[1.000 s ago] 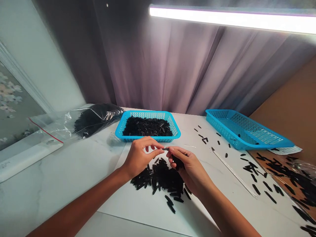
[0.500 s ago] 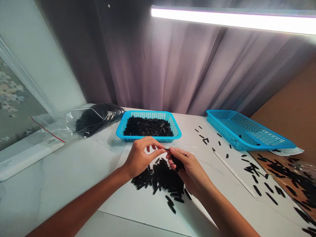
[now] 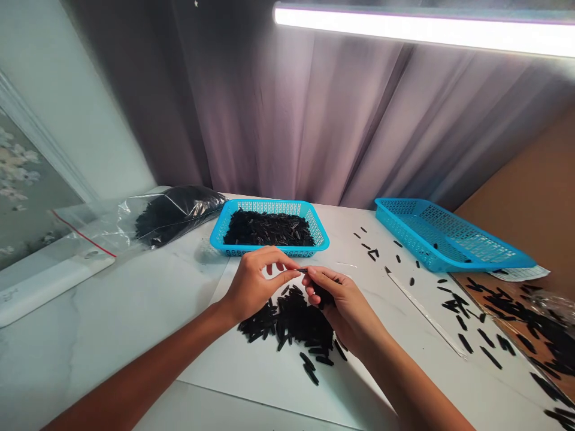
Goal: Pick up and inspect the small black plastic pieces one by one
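Note:
My left hand [image 3: 259,285] and my right hand [image 3: 338,307] meet above a white sheet [image 3: 251,371]. Between their fingertips is a small black piece [image 3: 302,270], its exact shape too small to make out. A few more black pieces [image 3: 323,296] are tucked against my right palm, partly hidden by the fingers. Directly below my hands lies a loose pile of narrow black pieces [image 3: 291,317]. A blue perforated basket [image 3: 269,206] full of similar pieces stands just beyond my left fingers.
A second blue basket [image 3: 422,230] sits to the right, with black pieces scattered on the white table [image 3: 372,281] before it. A transparent bag of black pieces [image 3: 175,215] lies at the back left. More black pieces lie on brown cardboard [image 3: 503,299] at the right.
My hands have shifted only slightly, and the small piece stays between my fingertips. The pile, baskets and bag stay in place, apart from a small shift of the whole view.

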A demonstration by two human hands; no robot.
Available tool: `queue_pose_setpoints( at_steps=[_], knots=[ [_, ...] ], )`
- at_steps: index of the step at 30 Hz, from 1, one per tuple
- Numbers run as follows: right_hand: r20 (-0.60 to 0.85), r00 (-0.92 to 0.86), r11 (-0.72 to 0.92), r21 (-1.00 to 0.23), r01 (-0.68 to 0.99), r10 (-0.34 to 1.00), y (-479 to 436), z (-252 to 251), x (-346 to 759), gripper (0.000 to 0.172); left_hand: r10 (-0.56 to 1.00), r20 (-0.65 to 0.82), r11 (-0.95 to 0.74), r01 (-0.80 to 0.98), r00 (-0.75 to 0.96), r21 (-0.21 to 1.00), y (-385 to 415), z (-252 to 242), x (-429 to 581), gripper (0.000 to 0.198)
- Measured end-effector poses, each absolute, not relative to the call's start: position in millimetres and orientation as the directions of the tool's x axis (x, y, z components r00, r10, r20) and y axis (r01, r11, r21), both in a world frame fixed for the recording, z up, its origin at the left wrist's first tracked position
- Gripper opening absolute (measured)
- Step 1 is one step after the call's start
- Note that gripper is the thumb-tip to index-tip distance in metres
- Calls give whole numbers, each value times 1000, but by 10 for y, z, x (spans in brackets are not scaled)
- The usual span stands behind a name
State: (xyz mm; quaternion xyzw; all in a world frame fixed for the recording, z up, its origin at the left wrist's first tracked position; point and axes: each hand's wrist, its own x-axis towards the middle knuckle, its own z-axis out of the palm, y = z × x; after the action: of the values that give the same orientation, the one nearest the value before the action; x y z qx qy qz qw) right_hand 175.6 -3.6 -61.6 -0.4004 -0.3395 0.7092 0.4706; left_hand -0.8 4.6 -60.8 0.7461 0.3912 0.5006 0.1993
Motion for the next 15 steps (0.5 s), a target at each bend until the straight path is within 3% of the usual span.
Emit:
queue_pose_setpoints(
  at_steps=[5,9,15],
  knots=[
    [-245,-243,-325,-862,-388,939,-52,-602,1767,27,749,628,-634,503,211,587,85,-615,-50,7],
    [-243,-217,-312,-868,-386,946,-61,-606,1769,26,734,652,-574,690,192,442,213,-672,-218,37],
    [-228,-149,-269,-887,-376,962,-51,-579,1777,27,718,633,-543,802,290,249,346,-766,-400,7]
  ],
)
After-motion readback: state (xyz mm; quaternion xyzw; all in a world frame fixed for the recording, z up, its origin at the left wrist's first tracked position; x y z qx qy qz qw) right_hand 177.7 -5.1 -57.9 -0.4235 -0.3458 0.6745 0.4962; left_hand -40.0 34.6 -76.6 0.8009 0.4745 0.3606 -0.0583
